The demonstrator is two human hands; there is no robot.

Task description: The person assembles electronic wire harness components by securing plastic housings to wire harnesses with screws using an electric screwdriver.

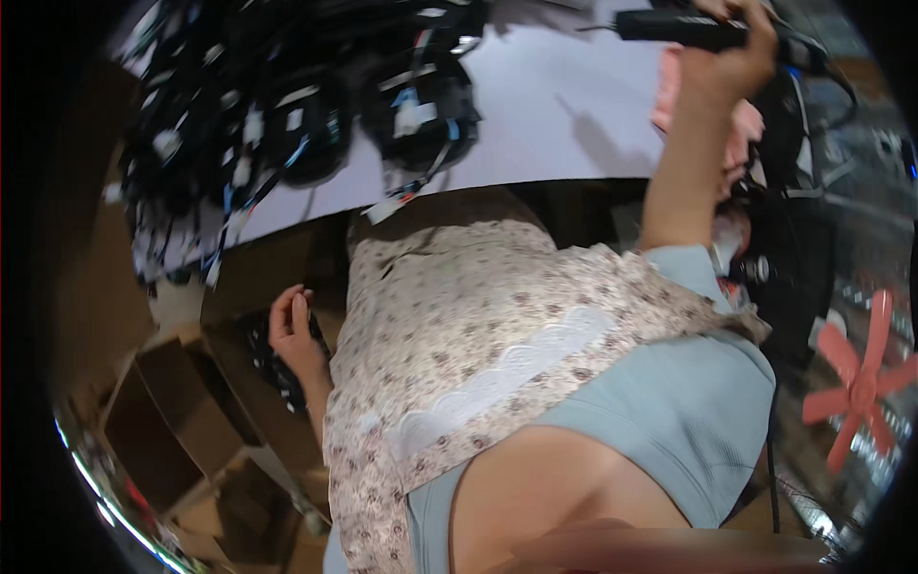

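Note:
My right hand (pixel 738 53) is raised at the upper right, its fingers wrapped round a black electric screwdriver (pixel 669 31). The tool lies nearly level over the white table, its thin bit pointing left. My left hand (pixel 295 330) hangs low at the left, below the table edge, with loosely bent fingers and nothing visible in them. Just behind it, beside a cardboard box, is a dark, shiny bundle (pixel 273 359) that I cannot make out. Round black units with wires and white connectors, one of them a near unit (pixel 421 120), stand on the table.
The white table (pixel 535 105) has more black wired parts crowded at its left end. A pink cloth (pixel 669 91) lies near my right forearm. Open cardboard boxes (pixel 172 421) stand at the lower left, and a red fan-shaped thing (pixel 863 387) is at the right.

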